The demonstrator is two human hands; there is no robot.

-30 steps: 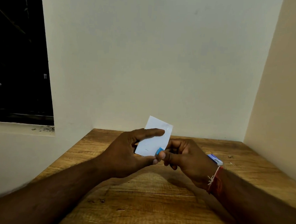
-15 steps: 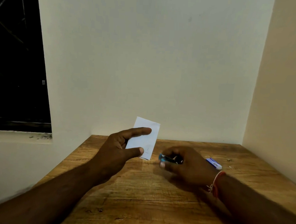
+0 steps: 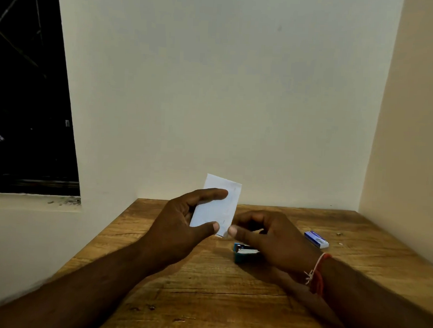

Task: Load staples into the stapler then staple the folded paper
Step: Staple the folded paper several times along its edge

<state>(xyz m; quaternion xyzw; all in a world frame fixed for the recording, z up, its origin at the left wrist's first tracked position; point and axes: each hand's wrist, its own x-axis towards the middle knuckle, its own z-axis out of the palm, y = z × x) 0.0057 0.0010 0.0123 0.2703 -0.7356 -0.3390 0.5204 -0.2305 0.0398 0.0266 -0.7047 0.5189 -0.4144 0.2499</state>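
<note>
Left hand: the left hand (image 3: 182, 219) pinched the folded paper (image 3: 217, 205) between thumb and forefinger and held it upright, clear of the table (image 3: 203, 301), probably so that its lower edge stayed free for checking or for another staple.

Folded paper: it stood above the far middle of the table, at about 12 o'clock from the person, its face turned toward the camera. A faint mark showed near its lower right corner; whether that was a staple could not be told.

Right hand: the right hand (image 3: 269, 239) hung loose and empty just above the stapler, its thumb tip close beside the paper's lower corner, the fingers curled around nothing. It looked to be reaching for the paper.

Stapler: the small blue stapler (image 3: 243, 253) lay on the table under the right hand, at about 6 o'clock from the paper, its metal top plate showing. Lying there, it left both hands free for the sheet.

Staple box: a blue and white staple box (image 3: 316, 239) lay at about 3 o'clock from the stapler, well apart from it and out of the way.

Stage: judging by the parked stapler, the loading seemed done and the stapling done or nearly so.
</note>
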